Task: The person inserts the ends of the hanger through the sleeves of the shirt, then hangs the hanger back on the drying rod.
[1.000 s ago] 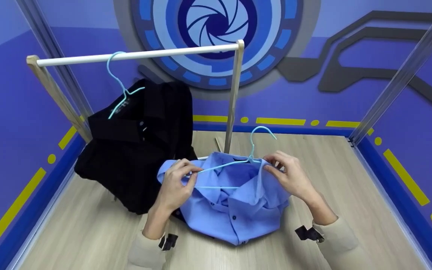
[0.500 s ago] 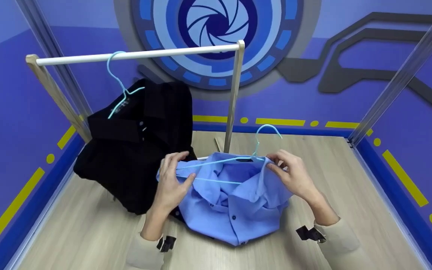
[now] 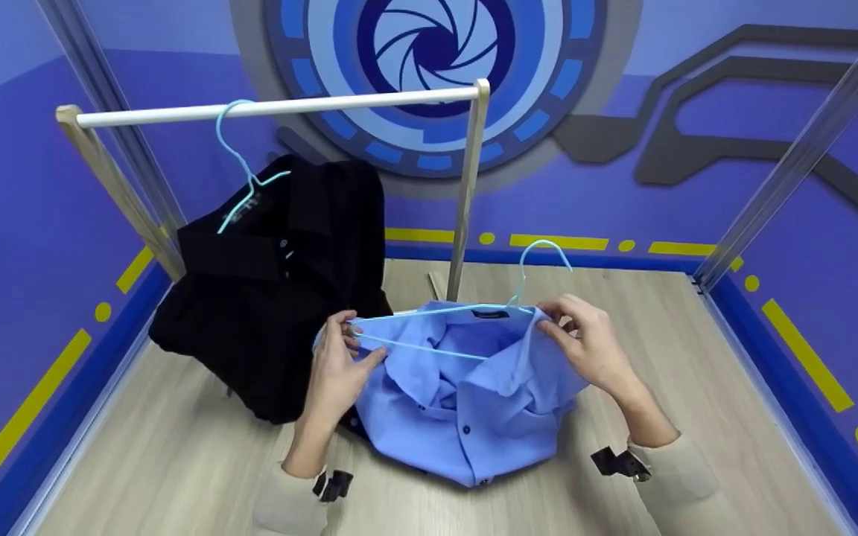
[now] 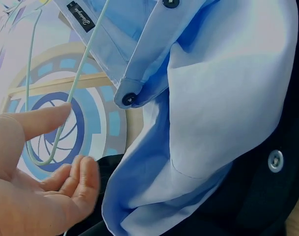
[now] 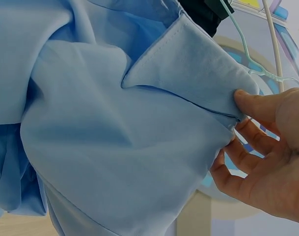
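Note:
A light blue button-up shirt (image 3: 503, 424) lies bunched on the table, its collar opening facing up. A thin mint-green hanger (image 3: 444, 307) lies across that opening, its right arm inside the collar and its hook sticking up behind. My left hand (image 3: 334, 372) is at the hanger's left end, thumb (image 4: 51, 120) against the wire and the other fingers loosely bent, with a gap between them. My right hand (image 3: 585, 342) pinches the shirt's collar edge on the right, thumb (image 5: 255, 105) in front and fingers behind. The hanger's right tip is hidden in the cloth.
A rack with a white bar (image 3: 354, 102) and wooden posts stands behind to the left. On it a black shirt (image 3: 272, 298) hangs from another mint-green hanger (image 3: 232, 145). Dark cloth with buttons shows under the blue shirt's left side. Blue printed walls enclose the wooden tabletop (image 3: 697, 357).
The hanger has shifted right, its hook now farther right and slightly higher. My left hand has gone from pinching the wire to loosened fingers at its end. The right hand keeps its pinch.

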{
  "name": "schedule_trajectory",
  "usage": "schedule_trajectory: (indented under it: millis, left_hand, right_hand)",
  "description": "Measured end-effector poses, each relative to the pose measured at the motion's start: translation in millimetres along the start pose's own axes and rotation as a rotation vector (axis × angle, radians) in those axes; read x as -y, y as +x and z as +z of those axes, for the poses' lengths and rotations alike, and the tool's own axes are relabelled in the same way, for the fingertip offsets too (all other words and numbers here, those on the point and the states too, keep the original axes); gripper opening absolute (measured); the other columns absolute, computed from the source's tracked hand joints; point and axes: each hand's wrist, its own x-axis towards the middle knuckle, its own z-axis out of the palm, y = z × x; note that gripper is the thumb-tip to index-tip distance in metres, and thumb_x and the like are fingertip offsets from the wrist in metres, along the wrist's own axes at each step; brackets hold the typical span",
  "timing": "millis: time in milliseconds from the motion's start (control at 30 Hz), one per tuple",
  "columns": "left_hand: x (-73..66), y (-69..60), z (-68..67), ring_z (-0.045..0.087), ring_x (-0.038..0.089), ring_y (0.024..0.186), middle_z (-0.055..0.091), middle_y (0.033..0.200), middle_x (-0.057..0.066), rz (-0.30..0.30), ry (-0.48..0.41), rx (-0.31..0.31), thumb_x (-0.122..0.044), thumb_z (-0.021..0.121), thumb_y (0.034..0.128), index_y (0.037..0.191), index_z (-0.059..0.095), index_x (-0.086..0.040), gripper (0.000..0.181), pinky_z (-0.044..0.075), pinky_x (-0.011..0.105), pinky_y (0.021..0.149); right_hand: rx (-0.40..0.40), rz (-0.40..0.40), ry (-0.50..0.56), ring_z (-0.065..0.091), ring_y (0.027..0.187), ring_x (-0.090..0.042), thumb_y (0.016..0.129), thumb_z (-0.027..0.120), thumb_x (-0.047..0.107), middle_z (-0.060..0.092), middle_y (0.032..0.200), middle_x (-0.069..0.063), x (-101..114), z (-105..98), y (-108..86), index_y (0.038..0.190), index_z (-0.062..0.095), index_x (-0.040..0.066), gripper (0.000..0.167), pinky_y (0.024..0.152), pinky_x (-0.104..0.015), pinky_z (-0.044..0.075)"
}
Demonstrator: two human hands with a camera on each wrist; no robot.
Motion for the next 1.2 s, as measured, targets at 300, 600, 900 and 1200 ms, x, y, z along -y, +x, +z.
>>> schedule_trajectory:
  millis: [300,600,900,1200]
  left_hand:
    - [4.9,-0.6,6.2,0.063,0.025,0.082,0.065,0.094,0.012,-0.017,0.104,0.08,-0.011,0.083,0.0855,0.114,0.065,0.003,0.036,0.051,0.039,0.076]
    - [8.3,1.1,10.4,0.066,0.022,0.076,0.071,0.089,0.011,0.005,0.136,0.162,-0.013,0.081,0.0863,0.108,0.071,0.005,0.03,0.055,0.039,0.074]
    - [10.1,1.4,15.5,0.068,0.021,0.079,0.07,0.089,0.008,-0.019,0.144,0.239,-0.01,0.077,0.0894,0.107,0.072,0.006,0.024,0.056,0.04,0.077]
    - [14.8,0.7,17.3,0.068,0.022,0.082,0.07,0.088,0.008,-0.017,0.134,0.249,-0.003,0.073,0.0912,0.103,0.073,0.004,0.013,0.056,0.041,0.078]
  right_hand:
    - [-0.013,0.004,0.021,0.06,0.079,-0.015,0.091,0.072,-0.008,0.066,0.089,0.0,-0.2,-1.6,1.4,0.103,0.073,0.003,0.017,0.062,-0.02,0.049]
    - [-0.045,-0.009,0.013,0.06,0.078,-0.017,0.089,0.074,-0.009,0.066,0.088,-0.002,1.4,-0.7,3.0,0.101,0.073,0.006,0.019,0.06,-0.025,0.05]
    - [-0.046,-0.017,0.025,0.061,0.078,-0.017,0.089,0.074,-0.009,0.067,0.088,-0.003,2.9,-0.3,2.4,0.102,0.073,0.005,0.019,0.063,-0.018,0.049]
    - [-0.062,-0.008,0.014,0.062,0.075,-0.025,0.083,0.072,-0.02,0.067,0.085,-0.013,12.9,-0.2,2.9,0.097,0.071,-0.004,0.021,0.061,-0.021,0.05]
